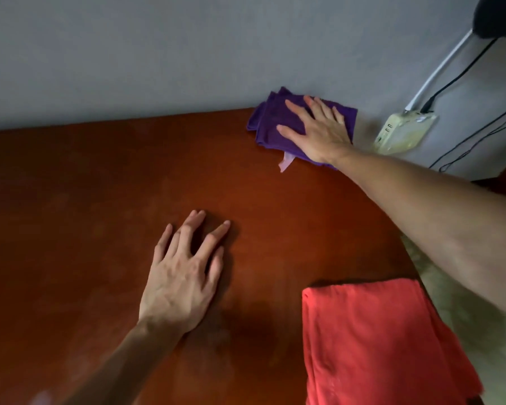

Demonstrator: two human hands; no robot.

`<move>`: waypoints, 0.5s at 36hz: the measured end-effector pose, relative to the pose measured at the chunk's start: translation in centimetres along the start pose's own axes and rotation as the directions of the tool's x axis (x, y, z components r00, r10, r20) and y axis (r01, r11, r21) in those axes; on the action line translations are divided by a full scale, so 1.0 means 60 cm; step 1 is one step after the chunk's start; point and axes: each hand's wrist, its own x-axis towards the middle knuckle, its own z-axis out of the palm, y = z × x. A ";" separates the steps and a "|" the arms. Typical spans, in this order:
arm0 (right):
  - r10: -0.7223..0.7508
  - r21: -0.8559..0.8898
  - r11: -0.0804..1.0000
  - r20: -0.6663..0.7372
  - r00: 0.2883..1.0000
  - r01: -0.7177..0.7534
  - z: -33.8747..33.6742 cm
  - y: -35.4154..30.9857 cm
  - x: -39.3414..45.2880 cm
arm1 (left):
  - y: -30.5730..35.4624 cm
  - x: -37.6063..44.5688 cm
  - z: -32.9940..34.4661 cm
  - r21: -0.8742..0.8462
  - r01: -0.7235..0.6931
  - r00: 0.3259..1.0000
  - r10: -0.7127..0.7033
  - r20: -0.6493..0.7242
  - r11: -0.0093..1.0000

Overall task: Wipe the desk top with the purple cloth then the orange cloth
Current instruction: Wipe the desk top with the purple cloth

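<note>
R hand (319, 133): flat, fingers straight, pressing purple cloth (275, 124) at far R corner of worktop (100, 185), by wall
L hand (181, 276): flat on worktop, fingers spread, holds nothing
Orange cloth (377, 340): folded, near R edge, untouched
Power strip (403, 130): on wall, R of purple cloth

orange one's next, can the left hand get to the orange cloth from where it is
Probably yes: the left hand rests flat on bare desk top, and nothing lies between it and the folded orange cloth at the near right corner.
</note>
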 end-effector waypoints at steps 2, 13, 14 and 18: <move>-0.021 0.007 1.000 0.015 1.000 0.021 0.001 0.003 -0.005 | 0.000 0.000 -0.002 -0.009 0.005 1.000 -0.005 0.001 1.000; -0.076 0.009 0.997 -0.017 0.997 0.076 0.016 0.003 -0.225 | 0.003 -0.004 -0.005 -0.089 0.049 0.992 -0.058 -0.109 0.995; -0.083 0.003 0.997 -0.020 0.996 0.083 0.020 -0.001 -0.255 | 0.003 -0.006 -0.006 -0.109 0.076 0.984 -0.092 -0.150 0.991; -0.105 -0.014 0.994 -0.054 0.993 0.104 0.041 -0.039 -0.337 | -0.008 -0.011 -0.015 -0.230 0.218 0.940 -0.267 -0.213 0.948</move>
